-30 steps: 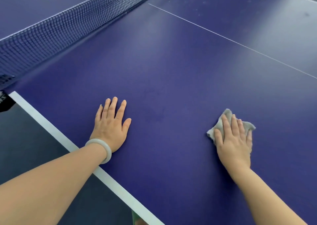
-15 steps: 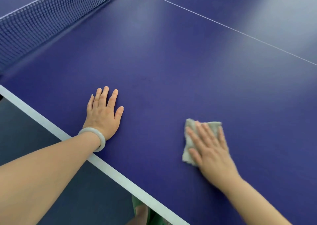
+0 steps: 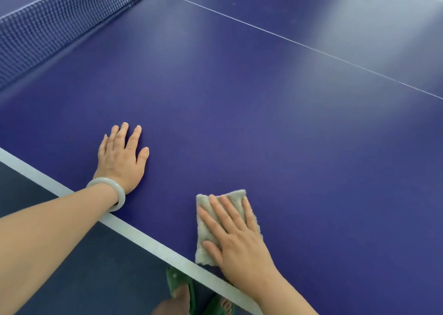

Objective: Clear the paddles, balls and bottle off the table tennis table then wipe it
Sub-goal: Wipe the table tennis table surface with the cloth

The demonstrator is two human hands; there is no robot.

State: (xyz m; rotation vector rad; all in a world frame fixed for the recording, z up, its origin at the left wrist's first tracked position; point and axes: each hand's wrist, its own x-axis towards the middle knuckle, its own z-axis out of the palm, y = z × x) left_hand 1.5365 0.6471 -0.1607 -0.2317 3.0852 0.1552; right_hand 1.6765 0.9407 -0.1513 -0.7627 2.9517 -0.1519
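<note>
Wipe stage, by the look of it. The right hand (image 3: 239,240) is flat on the cloth (image 3: 203,253) at lower centre of the frame. Its fingers (image 3: 221,210) are straight, slightly spread and pressing down, not curled round anything, and they point toward the upper left. The cloth sits directly under them, with a strip showing past the fingertips and down the thumb side.

The cloth is a folded grey rectangle whose long axis runs roughly top to bottom in the frame. Its lower end touches the white edge stripe (image 3: 143,238) and its upper end points into the blue counter (image 3: 263,122).

The left hand (image 3: 122,161), with a pale bangle (image 3: 121,194) at the wrist, lies flat at left centre with fingers straight, holding nothing — bracing, probably. It is well apart from the cloth, so the right hand is the one on it.

The next stroke likely goes away from the edge, up-frame toward the thin centre line (image 3: 299,44), since that side is unwiped (my guess). The net (image 3: 48,19) is at upper left, and a green sandal (image 3: 178,288) shows below the edge.
</note>
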